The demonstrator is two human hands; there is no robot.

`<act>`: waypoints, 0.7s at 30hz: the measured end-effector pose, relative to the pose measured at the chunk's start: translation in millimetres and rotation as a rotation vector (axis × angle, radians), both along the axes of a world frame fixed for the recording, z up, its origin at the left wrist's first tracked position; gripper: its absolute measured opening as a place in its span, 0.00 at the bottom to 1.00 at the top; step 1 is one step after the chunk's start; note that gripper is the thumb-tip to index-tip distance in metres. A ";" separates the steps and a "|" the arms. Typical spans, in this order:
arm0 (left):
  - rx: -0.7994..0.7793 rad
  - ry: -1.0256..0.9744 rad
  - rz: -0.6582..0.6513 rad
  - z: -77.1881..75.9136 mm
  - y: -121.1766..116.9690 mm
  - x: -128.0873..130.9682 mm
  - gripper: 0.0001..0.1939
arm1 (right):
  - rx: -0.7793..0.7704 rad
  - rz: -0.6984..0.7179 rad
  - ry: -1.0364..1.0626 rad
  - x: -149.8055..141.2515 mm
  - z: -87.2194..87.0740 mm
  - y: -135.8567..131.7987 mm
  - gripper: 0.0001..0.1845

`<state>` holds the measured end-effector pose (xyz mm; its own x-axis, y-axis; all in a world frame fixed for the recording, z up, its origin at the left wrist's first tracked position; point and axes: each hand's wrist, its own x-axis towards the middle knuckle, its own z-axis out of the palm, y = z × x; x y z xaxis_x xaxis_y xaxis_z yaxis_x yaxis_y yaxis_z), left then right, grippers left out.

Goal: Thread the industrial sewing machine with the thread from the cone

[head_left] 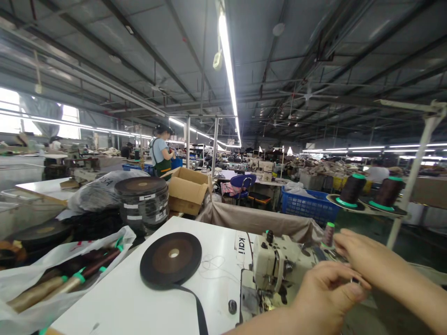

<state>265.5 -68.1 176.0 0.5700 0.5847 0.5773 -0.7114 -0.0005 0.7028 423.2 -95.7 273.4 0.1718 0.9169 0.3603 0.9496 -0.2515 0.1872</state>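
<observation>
My left hand (326, 293) and my right hand (359, 258) meet at the lower right, just right of a cream sewing machine (275, 274). The left thumb and fingers are pinched on a small dark thing I cannot make out. The right hand's fingers are curled toward the same spot, touching the left fingertips. A small brown thread spool (328, 234) with a green top stands on the machine behind the hands.
A flat roll of dark tape (171, 260) lies on the white table (122, 298), its strip trailing forward. A plastic bag of thread cones (59, 279) sits left. Stacked tape rolls (142, 202), a cardboard box (186, 190), two big thread cones (352, 188). A person (161, 151) stands far back.
</observation>
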 end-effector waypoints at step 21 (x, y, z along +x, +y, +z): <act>-0.020 0.178 -0.057 -34.3 -10.2 -57.7 0.15 | 0.481 -0.150 0.401 -48.5 -101.9 -87.6 0.17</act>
<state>207.8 -78.3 141.7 0.6947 0.5590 0.4527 -0.5742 0.0519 0.8171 374.7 -183.3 171.6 0.4919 0.6249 0.6063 0.8707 -0.3541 -0.3415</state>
